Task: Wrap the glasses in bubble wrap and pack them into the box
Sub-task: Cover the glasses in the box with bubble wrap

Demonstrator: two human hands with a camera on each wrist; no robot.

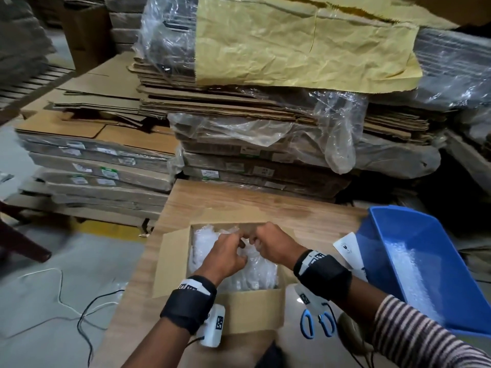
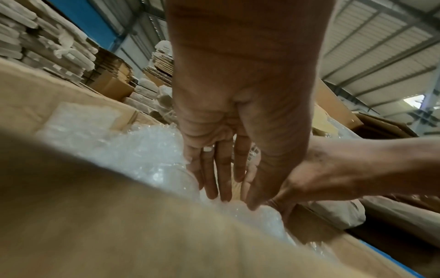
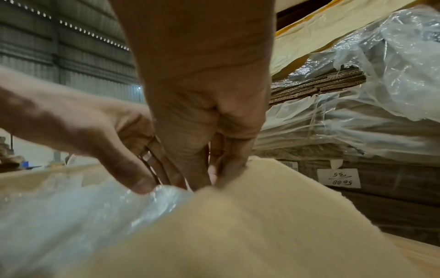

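While my left hand (image 1: pixel 225 254) and right hand (image 1: pixel 275 245) both pinch the bubble wrap (image 1: pixel 255 274) bundle inside the box (image 1: pixel 252 312), I am packing, and next I should tuck it down gently.

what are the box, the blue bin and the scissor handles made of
Box: brown corrugated cardboard by the look, matte, with folded flaps and raw cut edges. Blue bin: likely moulded plastic, smooth with a slight sheen and one even colour. Scissor handles: probably plastic, glossy blue loops; too small to be sure.
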